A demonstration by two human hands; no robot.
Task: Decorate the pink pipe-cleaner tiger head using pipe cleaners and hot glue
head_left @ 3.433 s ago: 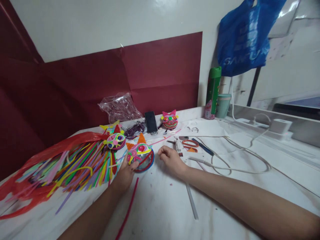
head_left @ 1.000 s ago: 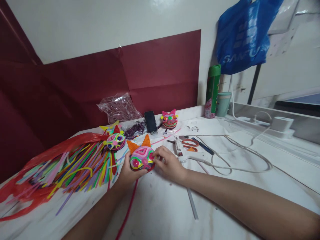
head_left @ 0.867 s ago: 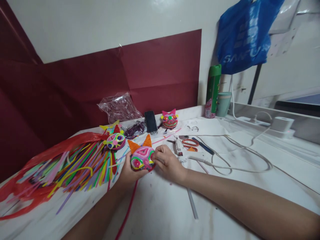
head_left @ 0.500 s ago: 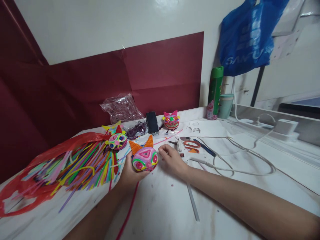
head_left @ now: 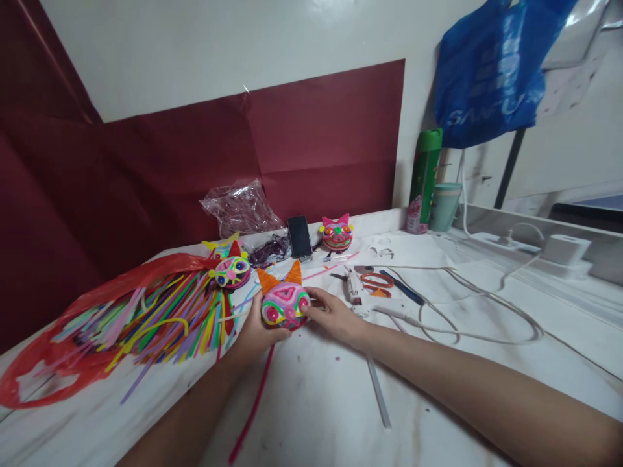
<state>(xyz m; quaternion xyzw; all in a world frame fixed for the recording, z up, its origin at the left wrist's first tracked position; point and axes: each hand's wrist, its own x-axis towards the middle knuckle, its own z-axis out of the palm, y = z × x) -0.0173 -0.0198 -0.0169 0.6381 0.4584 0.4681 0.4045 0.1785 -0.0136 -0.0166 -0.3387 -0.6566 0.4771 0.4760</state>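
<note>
Maroon paper (head_left: 331, 130) covers the lower part of a pale wall (head_left: 233, 45), creased where it rises behind a white, grey-veined tabletop (head_left: 321, 421). Near the middle of that surface, the orange-eared face (head_left: 287, 296) sits between 2 hands: the left hand (head_left: 257, 331) grips its left side, thumb along the bottom, and the right hand (head_left: 335, 316) grasps the opposite edge, thumb by the red eye. To the left, a red plastic bag (head_left: 165, 263) spreads under many coloured fuzzy strips (head_left: 168, 324), with a blue-eyed face (head_left: 228, 272) beside them. Toward the back stand a dark phone (head_left: 300, 237) and a pink-eared face (head_left: 337, 239), near crumpled clear plastic (head_left: 241, 207). Right of the hands lie a white glue gun (head_left: 355, 287), orange-handled scissors (head_left: 378, 281) and a looping cable (head_left: 496, 340); a grey stick (head_left: 378, 392) rests closer. In the far right part, a green bottle (head_left: 426, 175) and a teal cup (head_left: 444, 209) stand side by side below a hanging blue bag (head_left: 489, 84), with a power strip (head_left: 506, 242) nearby.
</note>
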